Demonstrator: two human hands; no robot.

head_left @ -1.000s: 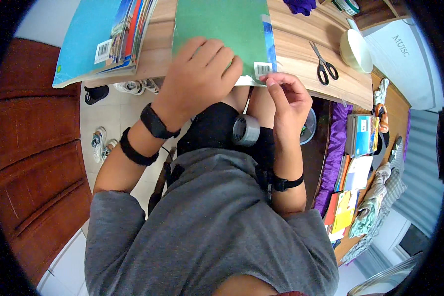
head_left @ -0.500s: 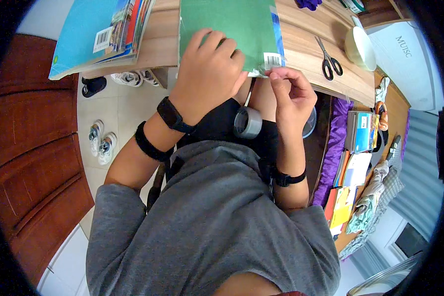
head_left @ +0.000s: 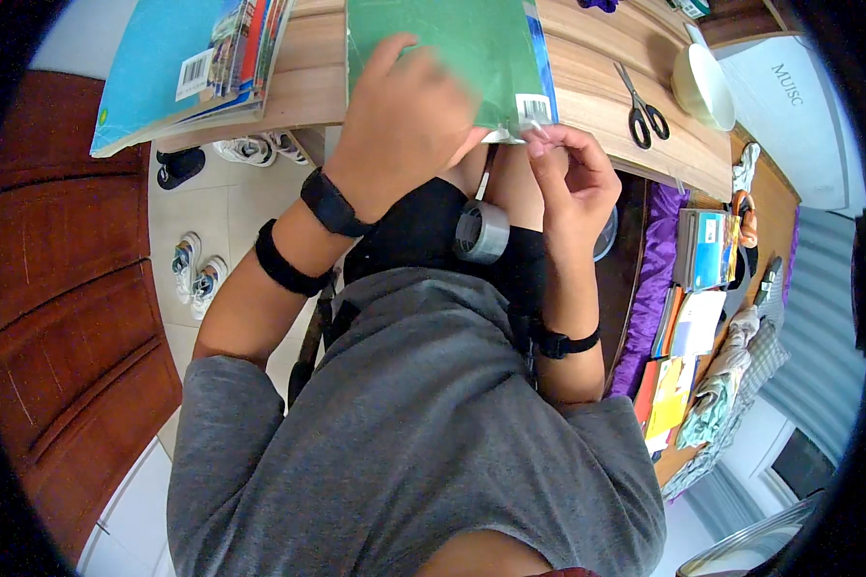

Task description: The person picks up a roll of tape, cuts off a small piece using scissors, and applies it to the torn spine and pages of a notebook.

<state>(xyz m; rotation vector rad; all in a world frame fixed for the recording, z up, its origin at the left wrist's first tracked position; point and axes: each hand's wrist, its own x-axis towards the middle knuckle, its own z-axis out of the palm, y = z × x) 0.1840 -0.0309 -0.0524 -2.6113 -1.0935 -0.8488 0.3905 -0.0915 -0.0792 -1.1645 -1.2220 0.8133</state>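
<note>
A green-covered book [head_left: 481, 58] with a barcode lies at the table's near edge. My left hand [head_left: 404, 111] is over its near left part; motion blurs the fingers, so their grip does not show, and the thumb reaches the book's near edge. At the near right corner, by the barcode, my right hand [head_left: 575, 178] is closed, thumb and forefinger pinching what looks like a piece of clear tape [head_left: 533, 128]. A roll of clear tape [head_left: 482, 233] sits on my lap, below the book's edge.
Black-handled scissors [head_left: 643, 111] and a pale bowl [head_left: 704, 88] stand to the right on the wooden table [head_left: 592, 72]. A stack of blue books [head_left: 164, 67] lies at the left. Shoes [head_left: 197, 274] are on the floor, and more books [head_left: 707, 250] lie at the right.
My left hand has shifted slightly over the cover and its fingers are now blurred. The right hand keeps its pinch at the corner. The view has shifted a little.
</note>
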